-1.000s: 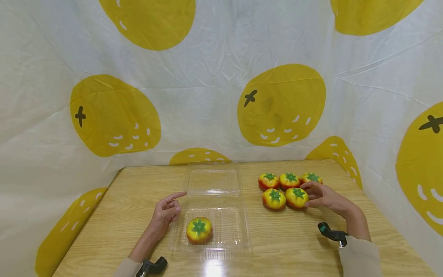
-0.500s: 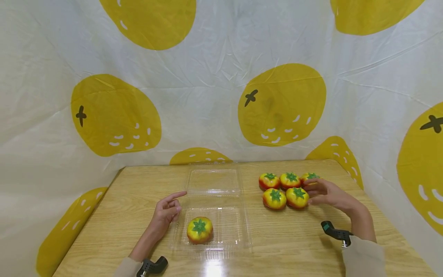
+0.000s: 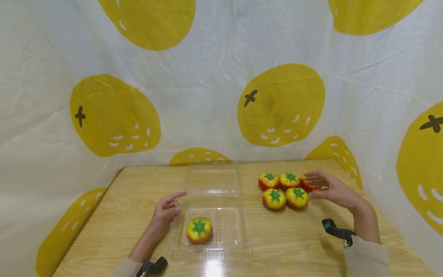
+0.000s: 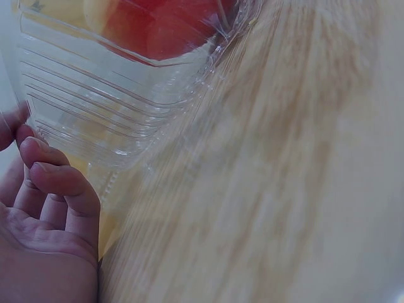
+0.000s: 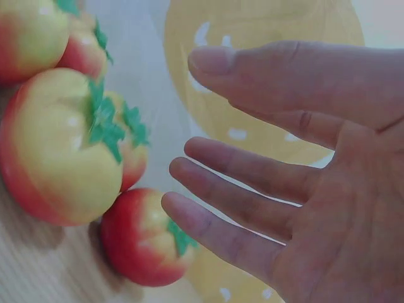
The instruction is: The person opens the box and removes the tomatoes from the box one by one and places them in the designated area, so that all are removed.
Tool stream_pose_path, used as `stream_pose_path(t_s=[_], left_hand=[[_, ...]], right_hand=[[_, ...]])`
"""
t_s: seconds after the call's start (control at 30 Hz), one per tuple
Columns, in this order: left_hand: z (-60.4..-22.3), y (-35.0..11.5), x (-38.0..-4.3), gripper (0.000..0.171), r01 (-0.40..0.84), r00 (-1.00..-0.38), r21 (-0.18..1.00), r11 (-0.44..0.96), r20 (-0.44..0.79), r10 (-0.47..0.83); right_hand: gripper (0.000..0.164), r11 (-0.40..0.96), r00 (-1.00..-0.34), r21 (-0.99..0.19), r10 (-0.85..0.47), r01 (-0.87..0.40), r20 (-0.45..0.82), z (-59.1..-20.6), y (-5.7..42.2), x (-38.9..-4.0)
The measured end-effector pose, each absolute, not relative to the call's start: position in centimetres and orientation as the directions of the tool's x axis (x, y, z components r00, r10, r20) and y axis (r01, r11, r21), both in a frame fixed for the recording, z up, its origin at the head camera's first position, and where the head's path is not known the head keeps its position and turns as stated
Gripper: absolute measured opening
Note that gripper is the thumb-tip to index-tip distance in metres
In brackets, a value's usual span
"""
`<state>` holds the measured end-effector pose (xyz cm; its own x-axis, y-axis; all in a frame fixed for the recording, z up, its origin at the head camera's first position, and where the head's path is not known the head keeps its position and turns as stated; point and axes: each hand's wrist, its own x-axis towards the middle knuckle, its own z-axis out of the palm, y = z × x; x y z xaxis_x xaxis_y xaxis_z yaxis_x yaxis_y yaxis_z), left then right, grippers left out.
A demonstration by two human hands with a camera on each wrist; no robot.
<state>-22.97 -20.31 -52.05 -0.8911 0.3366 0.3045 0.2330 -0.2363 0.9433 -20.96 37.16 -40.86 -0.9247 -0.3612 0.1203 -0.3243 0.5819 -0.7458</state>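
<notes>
My left hand (image 3: 164,213) is at the left edge of an open clear plastic clamshell container (image 3: 230,231). Its thumb and curled fingertips pinch the thin rim (image 4: 31,113), while the index finger extends along the side. One yellow-red tomato-like fruit (image 3: 199,230) with a green leaf star sits in the container's front left. Over at the right, my right hand (image 3: 332,188) reaches round the rear right fruit (image 3: 307,183), partly covering it in the head view. The right wrist view shows its fingers (image 5: 221,233) spread and nearly straight, one fingertip overlapping a red-sided fruit (image 5: 142,237).
Several more such fruits (image 3: 274,199) stand in two close rows beside the reached-for one. The container's lid (image 3: 212,181) lies folded back behind its base. A wooden table (image 3: 277,238) bears everything, and a lemon-print curtain (image 3: 207,96) hangs behind and at both sides.
My right hand has moved right and slightly back, from the front right fruit to the rear right one, which now shows more of its red side. The left hand has stayed put.
</notes>
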Motion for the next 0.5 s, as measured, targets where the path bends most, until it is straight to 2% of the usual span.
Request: stream_pose_path(t_s=[0.5], left_hand=[[-51.9, -20.2, -22.8, 0.052, 0.221, -0.897, 0.946, -0.237, 0.293, 0.332]], right_hand=[[0.054, 0.548, -0.911, -0.744, -0.358, -0.382, 0.205, -38.5, 35.1, -19.8]])
